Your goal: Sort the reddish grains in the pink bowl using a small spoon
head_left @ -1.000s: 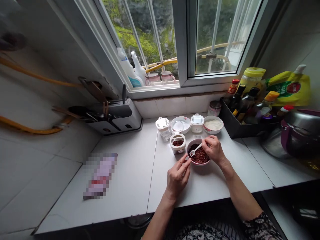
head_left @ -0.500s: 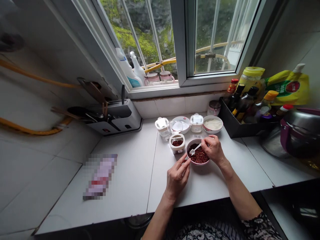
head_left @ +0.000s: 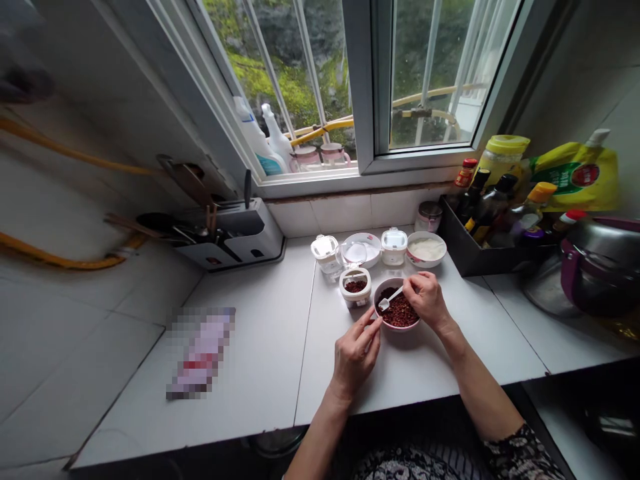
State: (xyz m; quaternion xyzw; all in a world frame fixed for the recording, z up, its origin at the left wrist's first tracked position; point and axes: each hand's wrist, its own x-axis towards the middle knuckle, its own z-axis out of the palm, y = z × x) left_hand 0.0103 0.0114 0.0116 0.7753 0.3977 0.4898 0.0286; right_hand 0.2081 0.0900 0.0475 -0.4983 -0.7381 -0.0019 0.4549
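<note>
A small white spoon (head_left: 391, 299) is pinched by its handle in my right hand (head_left: 426, 300); its scoop end rests over the dark red grains, which look like Sichuan peppercorns (head_left: 400, 312), in the pink-rimmed bowl (head_left: 399, 328). At the bowl's near left rim, my left hand (head_left: 356, 353) grips the edge between thumb and fingers. Just left of the bowl stands a clear seasoning jar (head_left: 355, 299) with a white rim, with its lid up and the same dark red grains inside.
Behind are two lidded jars (head_left: 325, 250) (head_left: 394, 245), a bowl of white powder (head_left: 367, 247) and a bowl of pale granules (head_left: 427, 249). A black bin of bottles (head_left: 473, 257) and a steel pot (head_left: 600, 267) stand right. A knife rack (head_left: 255, 233) and a blurred-out item (head_left: 203, 353) are left.
</note>
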